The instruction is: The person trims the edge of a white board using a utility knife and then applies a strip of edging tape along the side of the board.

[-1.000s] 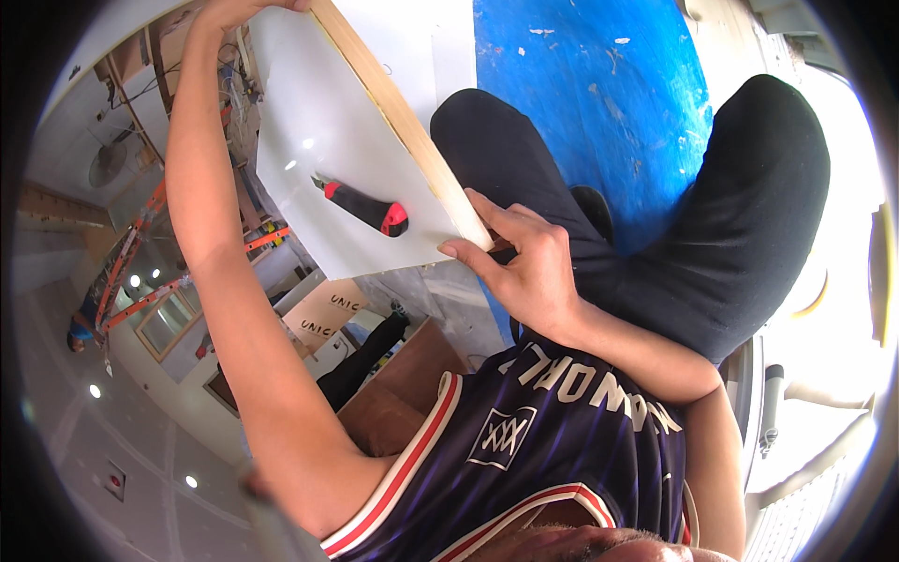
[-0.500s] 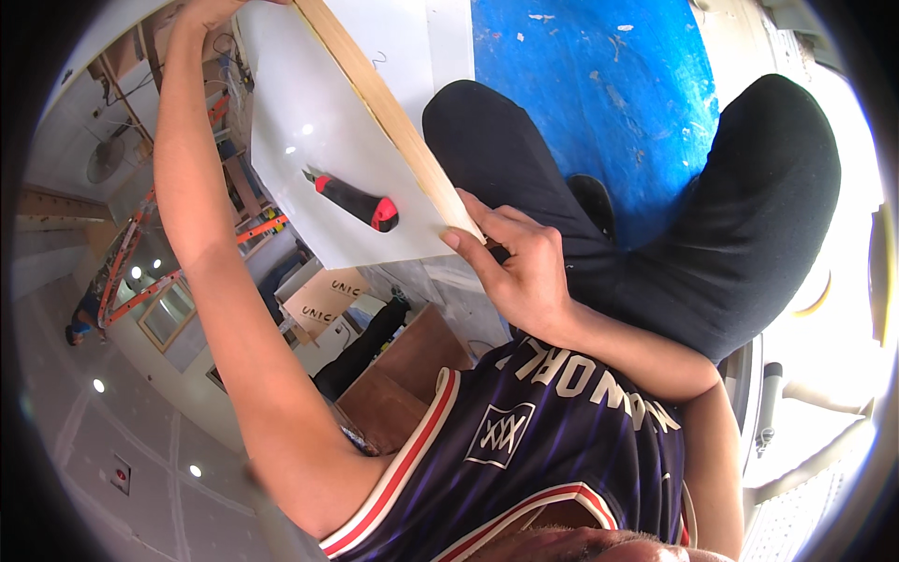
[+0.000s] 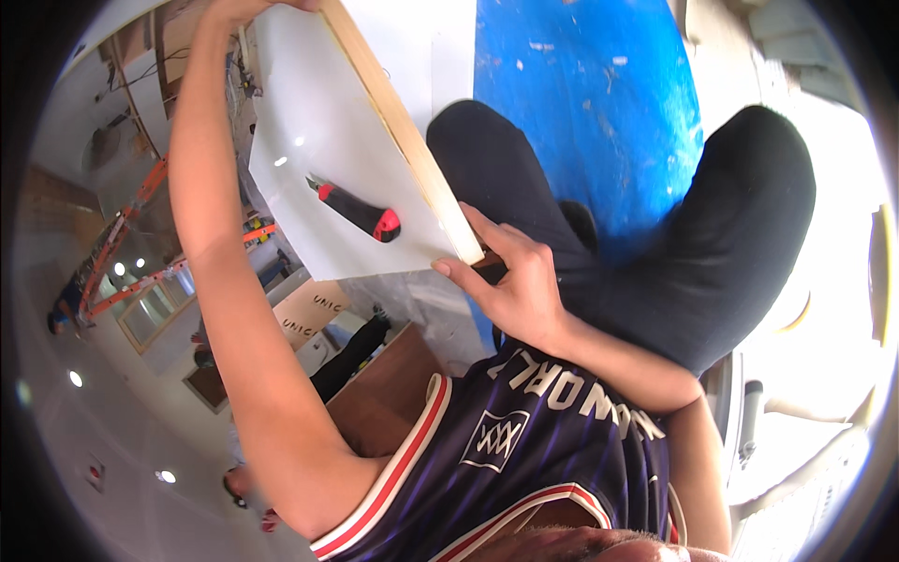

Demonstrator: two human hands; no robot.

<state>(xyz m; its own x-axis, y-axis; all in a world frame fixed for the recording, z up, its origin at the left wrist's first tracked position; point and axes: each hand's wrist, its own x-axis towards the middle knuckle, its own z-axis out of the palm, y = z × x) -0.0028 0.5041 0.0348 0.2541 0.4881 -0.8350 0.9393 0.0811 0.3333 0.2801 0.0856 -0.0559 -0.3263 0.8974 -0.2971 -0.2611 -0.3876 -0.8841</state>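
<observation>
Now pinching one end of the wooden strip (image 3: 401, 126) along the white board (image 3: 309, 225) with the right hand (image 3: 526, 290), can't tell how with the left hand (image 3: 270, 6), likely aligning, next calling for steadiness.

A blue floor sheet (image 3: 599, 103) flecked with white marks spreads right of upper centre. Far left, a co-worker (image 3: 64, 304) is beside an orange stepladder (image 3: 142, 193), near a wood-framed window (image 3: 152, 314). A round ceiling light (image 3: 166, 477) glows; tan cardboard (image 3: 304, 313) bears black lettering.
</observation>
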